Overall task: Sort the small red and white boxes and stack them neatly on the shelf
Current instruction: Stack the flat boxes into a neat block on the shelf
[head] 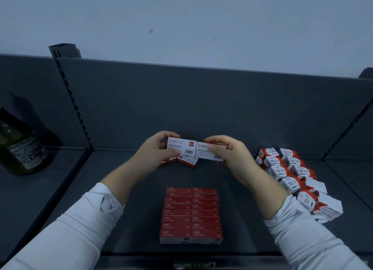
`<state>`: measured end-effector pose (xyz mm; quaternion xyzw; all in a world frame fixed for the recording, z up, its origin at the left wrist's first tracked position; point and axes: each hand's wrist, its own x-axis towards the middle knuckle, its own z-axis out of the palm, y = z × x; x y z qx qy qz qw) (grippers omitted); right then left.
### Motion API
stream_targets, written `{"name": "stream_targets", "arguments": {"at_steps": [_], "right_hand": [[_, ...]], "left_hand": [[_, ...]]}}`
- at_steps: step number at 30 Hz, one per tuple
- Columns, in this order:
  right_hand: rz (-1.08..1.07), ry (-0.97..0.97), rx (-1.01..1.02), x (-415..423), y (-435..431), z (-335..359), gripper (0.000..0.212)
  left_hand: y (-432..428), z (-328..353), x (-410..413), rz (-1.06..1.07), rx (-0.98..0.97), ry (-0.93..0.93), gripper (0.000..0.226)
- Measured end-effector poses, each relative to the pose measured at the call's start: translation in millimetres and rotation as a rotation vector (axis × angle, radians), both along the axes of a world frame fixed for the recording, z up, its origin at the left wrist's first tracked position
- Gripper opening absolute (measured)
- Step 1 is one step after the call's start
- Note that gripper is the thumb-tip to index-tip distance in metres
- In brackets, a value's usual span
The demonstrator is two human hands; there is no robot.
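Progress looks decent: your stack of red boxes [191, 215] sits tidy at the shelf [141, 229] front. Your left hand [155, 149] has its fingers curled round one box [180, 146], and your right hand [230, 155] pinches a second box [203, 152], edge to edge above the shelf. Loose boxes [187, 162] behind and the half-tumbled paper-clip boxes [279, 171] look left to do.

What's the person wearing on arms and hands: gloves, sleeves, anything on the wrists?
No gloves: the left hand and right hand are bare. The left sleeve and right sleeve are long, white and bunched at mid-forearm. No watch, ring or bracelet shows.
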<state>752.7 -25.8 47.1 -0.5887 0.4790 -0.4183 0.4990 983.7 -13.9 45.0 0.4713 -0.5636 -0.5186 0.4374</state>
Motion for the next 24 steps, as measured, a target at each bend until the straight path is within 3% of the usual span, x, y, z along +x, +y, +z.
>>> {"name": "stream_targets", "arguments": {"at_steps": [16, 24], "right_hand": [[0.015, -0.006, -0.009, 0.2, 0.8, -1.6, 0.014], [0.003, 0.232, -0.067, -0.9, 0.2, -38.4, 0.010]], "left_hand": [[1.3, 2.2, 2.2, 0.007, -0.010, -0.133, 0.034], [-3.0, -44.2, -3.4, -0.009, 0.056, -0.264, 0.028]]}}
